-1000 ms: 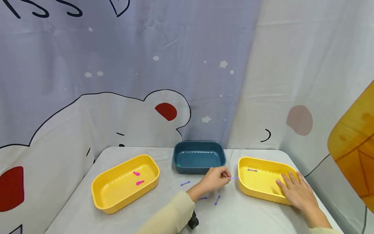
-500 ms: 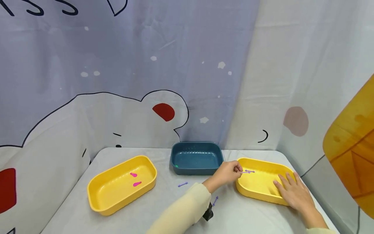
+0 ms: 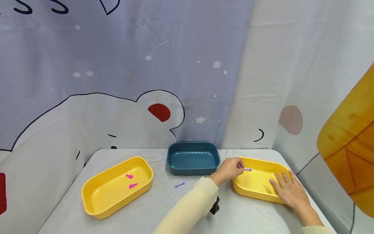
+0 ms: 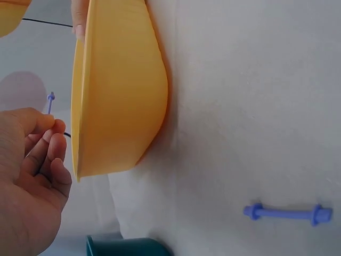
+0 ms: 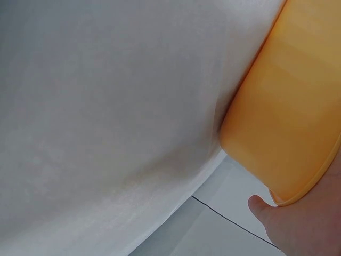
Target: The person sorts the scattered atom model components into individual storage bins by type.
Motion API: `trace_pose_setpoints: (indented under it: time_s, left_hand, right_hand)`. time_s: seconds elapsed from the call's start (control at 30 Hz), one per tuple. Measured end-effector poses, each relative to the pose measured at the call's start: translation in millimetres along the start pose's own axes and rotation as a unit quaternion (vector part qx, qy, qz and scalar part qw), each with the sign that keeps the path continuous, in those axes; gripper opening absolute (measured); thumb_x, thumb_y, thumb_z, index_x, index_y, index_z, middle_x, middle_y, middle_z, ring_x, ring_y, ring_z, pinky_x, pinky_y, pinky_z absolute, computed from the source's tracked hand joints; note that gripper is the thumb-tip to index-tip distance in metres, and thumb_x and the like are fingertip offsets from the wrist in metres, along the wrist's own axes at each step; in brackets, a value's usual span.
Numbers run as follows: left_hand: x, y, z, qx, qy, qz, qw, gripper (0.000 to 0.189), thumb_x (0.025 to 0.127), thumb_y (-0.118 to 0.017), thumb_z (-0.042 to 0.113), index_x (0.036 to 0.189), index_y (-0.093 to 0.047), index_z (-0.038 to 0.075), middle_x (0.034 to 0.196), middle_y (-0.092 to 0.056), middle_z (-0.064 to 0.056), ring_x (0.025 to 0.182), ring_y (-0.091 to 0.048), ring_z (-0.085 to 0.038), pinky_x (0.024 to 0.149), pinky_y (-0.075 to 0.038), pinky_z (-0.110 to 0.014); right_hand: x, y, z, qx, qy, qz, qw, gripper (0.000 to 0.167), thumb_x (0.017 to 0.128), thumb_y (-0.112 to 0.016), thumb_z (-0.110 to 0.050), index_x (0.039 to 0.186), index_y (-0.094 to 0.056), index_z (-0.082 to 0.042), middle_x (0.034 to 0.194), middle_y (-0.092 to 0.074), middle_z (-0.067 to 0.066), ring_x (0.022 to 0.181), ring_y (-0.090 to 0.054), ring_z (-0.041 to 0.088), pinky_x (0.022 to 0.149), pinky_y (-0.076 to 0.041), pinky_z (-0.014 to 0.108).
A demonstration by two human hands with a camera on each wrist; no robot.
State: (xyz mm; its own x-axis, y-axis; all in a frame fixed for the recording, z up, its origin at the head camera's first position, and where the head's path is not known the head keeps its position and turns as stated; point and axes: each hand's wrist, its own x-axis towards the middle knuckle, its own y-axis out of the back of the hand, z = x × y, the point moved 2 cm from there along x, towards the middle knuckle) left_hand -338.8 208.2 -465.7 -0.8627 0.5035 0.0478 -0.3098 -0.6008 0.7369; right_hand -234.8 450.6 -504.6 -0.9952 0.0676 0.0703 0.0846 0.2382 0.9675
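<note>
My left hand (image 3: 230, 168) is over the left end of the right yellow tray (image 3: 257, 195). Between thumb and fingertip it pinches a small purple rod (image 4: 50, 104) with knobbed ends, upright in the left wrist view above the tray's rim. In the head view purple shows just past my fingertips (image 3: 241, 165), over the tray. My right hand (image 3: 292, 191) rests on the same tray's near right rim, fingers spread and straight. On the white cloth lie another purple rod (image 4: 287, 213), close to the left wrist camera, and one (image 3: 179, 185) in front of the teal tray.
A teal tray (image 3: 193, 171) with a small green piece (image 3: 173, 166) stands at the back middle. To the left is another yellow tray (image 3: 117, 208) holding two pink pieces (image 3: 132, 186). Patterned cloth (image 3: 122, 65) hangs behind, and a cable (image 3: 308, 162) runs at the right.
My left hand has carried the purple rod rightward from beside the right yellow tray to above it. My right hand has stayed on that tray's rim. The head view has shifted slightly right.
</note>
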Motion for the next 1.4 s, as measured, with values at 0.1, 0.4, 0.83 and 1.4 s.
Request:
trace_pose_setpoints:
  time_s: [0.1, 0.4, 0.83, 1.4]
  left_hand:
    - [1.0, -0.1, 2.8, 0.002, -0.004, 0.002, 1.0, 0.009, 0.094, -0.07, 0.015, 0.091, -0.064, 0.021, 0.079, -0.058, 0.01, 0.07, -0.053, -0.005, 0.062, -0.047, -0.016]
    - [2.2, -1.8, 8.0, 0.028, -0.028, -0.007, 0.9992, 0.017, 0.095, -0.072, 0.021, 0.111, -0.07, 0.02, 0.1, -0.07, 0.012, 0.091, -0.061, -0.001, 0.077, -0.05, -0.014]
    - [-11.8, 24.1, -8.7, 0.061, -0.073, -0.014, 0.9954, 0.02, 0.096, -0.07, 0.02, 0.116, -0.07, 0.017, 0.102, -0.069, 0.012, 0.09, -0.058, -0.001, 0.08, -0.049, -0.012]
    - [-71.0, 72.5, -47.1, 0.107, -0.151, -0.04, 0.982, 0.021, 0.098, -0.068, 0.022, 0.118, -0.068, 0.018, 0.109, -0.069, 0.007, 0.082, -0.056, 0.0, 0.075, -0.048, -0.012]
  right_hand:
    - [-0.3, 0, -1, 0.001, -0.001, 0.0, 1.0, 0.081, 0.106, -0.025, -0.061, 0.151, -0.037, 0.005, 0.156, -0.022, 0.038, 0.15, 0.004, 0.053, 0.108, -0.013, 0.078]
    - [-1.4, 2, -3, -0.002, -0.001, 0.004, 1.0, 0.079, 0.106, -0.025, -0.059, 0.151, -0.038, 0.005, 0.156, -0.023, 0.038, 0.15, 0.002, 0.054, 0.109, -0.013, 0.078]
    - [-0.5, 3, -3, 0.003, 0.005, -0.007, 1.0, 0.08, 0.106, -0.025, -0.06, 0.152, -0.036, 0.005, 0.156, -0.021, 0.038, 0.149, 0.006, 0.054, 0.108, -0.013, 0.078]
    - [0.6, 5, -3, 0.001, 0.013, -0.013, 0.9998, 0.08, 0.107, -0.024, -0.059, 0.151, -0.035, 0.007, 0.155, -0.021, 0.04, 0.148, 0.01, 0.055, 0.107, -0.012, 0.079]
